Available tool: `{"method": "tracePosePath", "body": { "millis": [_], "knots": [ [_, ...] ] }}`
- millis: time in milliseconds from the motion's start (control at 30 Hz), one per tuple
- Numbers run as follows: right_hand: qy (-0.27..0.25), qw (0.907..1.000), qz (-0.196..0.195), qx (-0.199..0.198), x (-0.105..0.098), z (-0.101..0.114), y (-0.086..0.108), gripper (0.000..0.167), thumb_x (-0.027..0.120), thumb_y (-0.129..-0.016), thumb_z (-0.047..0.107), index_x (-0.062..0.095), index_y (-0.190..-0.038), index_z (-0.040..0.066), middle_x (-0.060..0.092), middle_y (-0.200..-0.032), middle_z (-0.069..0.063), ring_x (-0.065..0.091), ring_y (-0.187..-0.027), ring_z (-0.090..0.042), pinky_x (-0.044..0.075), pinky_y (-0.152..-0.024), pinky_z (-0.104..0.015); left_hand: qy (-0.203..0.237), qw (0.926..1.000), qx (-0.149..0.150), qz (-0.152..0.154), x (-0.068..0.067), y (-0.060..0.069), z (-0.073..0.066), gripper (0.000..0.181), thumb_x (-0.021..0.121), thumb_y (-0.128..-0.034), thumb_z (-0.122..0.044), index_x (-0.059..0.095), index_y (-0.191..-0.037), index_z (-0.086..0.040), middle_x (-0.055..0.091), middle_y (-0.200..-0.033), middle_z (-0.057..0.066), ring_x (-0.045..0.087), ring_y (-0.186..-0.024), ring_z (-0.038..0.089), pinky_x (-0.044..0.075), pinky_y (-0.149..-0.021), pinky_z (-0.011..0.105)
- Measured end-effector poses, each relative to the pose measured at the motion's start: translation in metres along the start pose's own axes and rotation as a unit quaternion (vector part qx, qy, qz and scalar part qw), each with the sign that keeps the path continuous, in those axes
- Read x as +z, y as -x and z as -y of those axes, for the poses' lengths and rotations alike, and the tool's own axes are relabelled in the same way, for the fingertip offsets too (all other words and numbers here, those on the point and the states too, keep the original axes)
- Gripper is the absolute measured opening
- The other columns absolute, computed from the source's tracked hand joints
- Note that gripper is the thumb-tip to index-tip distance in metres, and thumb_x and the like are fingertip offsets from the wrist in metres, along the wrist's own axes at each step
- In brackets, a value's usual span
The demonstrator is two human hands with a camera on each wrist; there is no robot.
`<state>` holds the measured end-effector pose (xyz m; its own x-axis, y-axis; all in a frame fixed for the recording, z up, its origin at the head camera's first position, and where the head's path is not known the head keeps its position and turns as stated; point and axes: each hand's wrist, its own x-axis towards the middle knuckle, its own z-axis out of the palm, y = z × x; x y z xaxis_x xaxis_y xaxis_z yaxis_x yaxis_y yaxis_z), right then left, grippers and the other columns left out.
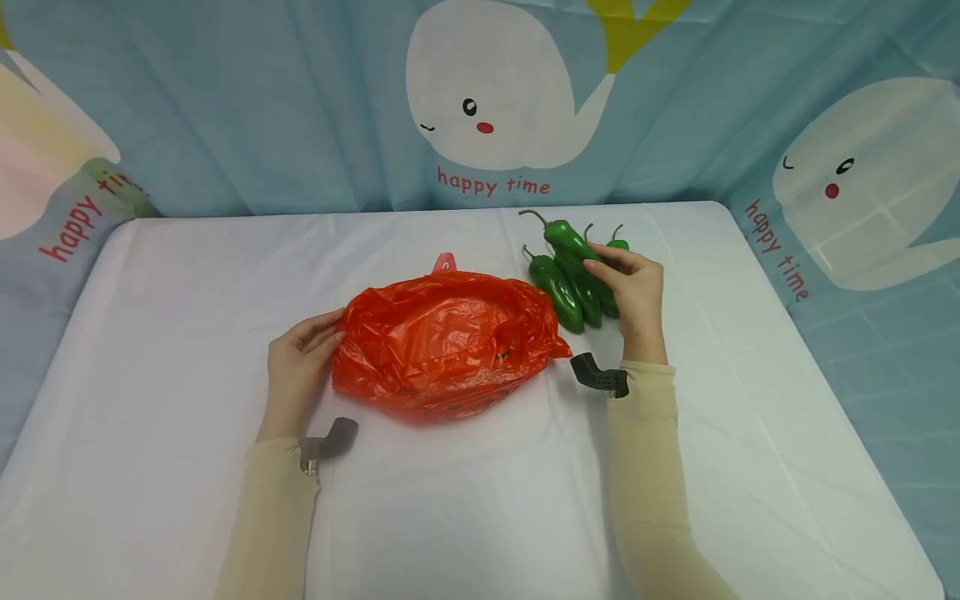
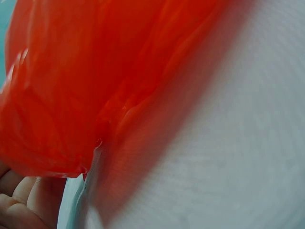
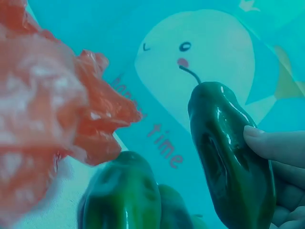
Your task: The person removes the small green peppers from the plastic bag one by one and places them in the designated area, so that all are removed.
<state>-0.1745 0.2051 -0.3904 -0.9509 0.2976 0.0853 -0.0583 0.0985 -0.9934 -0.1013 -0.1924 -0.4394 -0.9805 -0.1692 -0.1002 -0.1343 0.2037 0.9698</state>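
A red plastic bag lies crumpled on the table, its mouth spread open. At its left edge my left hand pinches the plastic; in the left wrist view the red bag hides part of that hand. My right hand grips a glossy green pepper with a curved stem, raised above several other green peppers. In the right wrist view, the thumb presses on the held pepper, while other peppers lie below it, beside the bag.
A white cloth covers the table. Blue curtain fabric with whale prints hangs behind the table's back edge and along the sides. The bag's red handle loop sticks out at the back.
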Motion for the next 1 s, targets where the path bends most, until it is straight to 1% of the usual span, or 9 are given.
{"method": "tracePosePath", "body": {
  "millis": [333,467,633,700,833,1000],
  "knots": [
    [-0.030,0.9990,-0.034,0.002,-0.011,-0.004,-0.003,0.024,0.076,-0.077,0.000,0.073,-0.100,-0.001,0.070,-0.096,-0.004,0.061,-0.096,-0.018,0.053,-0.081,-0.022,0.002,1.0000,0.006,0.000,0.000,-0.001,0.002,0.035,0.059,-0.0931,-0.011,0.058,-0.127,-0.003,0.059,-0.128,0.013,0.059,-0.112,0.010,0.046,-0.088,0.013],
    [-0.035,0.9974,-0.061,0.009,-0.019,-0.006,-0.005,0.024,0.078,-0.075,0.001,0.073,-0.099,0.000,0.071,-0.096,-0.005,0.061,-0.096,-0.018,0.052,-0.082,-0.022,0.000,1.0000,0.008,-0.001,0.000,0.000,0.002,0.034,0.059,-0.0933,-0.011,0.058,-0.127,-0.003,0.059,-0.128,0.012,0.058,-0.112,0.010,0.046,-0.089,0.013],
    [-0.047,0.9934,-0.103,0.018,-0.029,-0.010,-0.008,0.026,0.078,-0.074,-0.001,0.073,-0.099,-0.002,0.071,-0.094,-0.004,0.061,-0.097,-0.018,0.052,-0.083,-0.022,-0.004,1.0000,0.009,0.000,0.000,-0.001,0.002,0.034,0.059,-0.0932,-0.011,0.058,-0.126,-0.002,0.059,-0.127,0.013,0.059,-0.111,0.009,0.046,-0.088,0.013],
    [-0.043,0.9918,-0.118,0.020,-0.033,-0.012,-0.008,0.025,0.078,-0.074,-0.001,0.073,-0.099,-0.002,0.071,-0.094,-0.004,0.061,-0.097,-0.018,0.051,-0.085,-0.023,-0.002,1.0000,0.010,0.000,0.000,-0.001,0.002,0.034,0.059,-0.0931,-0.010,0.058,-0.126,-0.002,0.059,-0.127,0.013,0.059,-0.111,0.009,0.046,-0.088,0.013],
    [-0.039,0.9889,-0.140,0.030,-0.038,-0.017,-0.009,0.024,0.077,-0.075,-0.002,0.073,-0.098,0.000,0.070,-0.095,-0.003,0.060,-0.099,-0.018,0.050,-0.087,-0.024,0.001,1.0000,0.006,0.000,0.000,-0.001,0.001,0.034,0.059,-0.0931,-0.010,0.058,-0.126,-0.002,0.059,-0.127,0.013,0.059,-0.111,0.009,0.046,-0.088,0.013],
    [-0.038,0.9852,-0.164,0.033,-0.044,-0.024,-0.010,0.025,0.078,-0.074,-0.001,0.073,-0.099,-0.001,0.070,-0.094,-0.003,0.061,-0.096,-0.016,0.051,-0.084,-0.022,-0.001,1.0000,0.005,0.001,0.000,0.000,0.001,0.035,0.059,-0.0932,-0.011,0.058,-0.127,-0.003,0.059,-0.127,0.012,0.059,-0.112,0.009,0.046,-0.088,0.013]
  ]
}}
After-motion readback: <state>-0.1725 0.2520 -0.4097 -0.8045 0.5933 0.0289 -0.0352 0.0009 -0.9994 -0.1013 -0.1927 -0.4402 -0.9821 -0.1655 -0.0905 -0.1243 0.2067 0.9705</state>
